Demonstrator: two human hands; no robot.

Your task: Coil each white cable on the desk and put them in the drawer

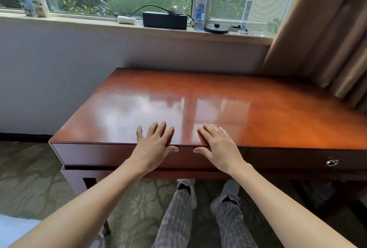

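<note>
1. At the front edge of the desk [218,92], the left hand [154,144] and the right hand [218,144] lie flat, near each other. Their fingers are straight on the top, and the thumbs hang over the edge above the drawer [95,155] front.
2. Each grip is wide and holds nothing.
3. No white cable shows on the desk top. The drawer under the hands is shut, so I cannot tell whether coils lie inside. Thin white cords [179,4] show only up on the windowsill, heaped on a black box [164,20], well apart from the hands.
4. My reading is that the stowing is either done or not begun. The shut drawer and flat hands lean toward done.
5. If any cable remains, the next move calls for a long reach to the sill and then opening the drawer. Its pull is not visible, though the neighbouring drawer front carries a metal ring pull [332,161].
6. The desk is reddish-brown wood with a glossy lacquer that mirrors the window, and its edges are square. It looks slick, so a loose coil would likely slide on it. The cords look thin and limp, tangled in loose loops.
</note>
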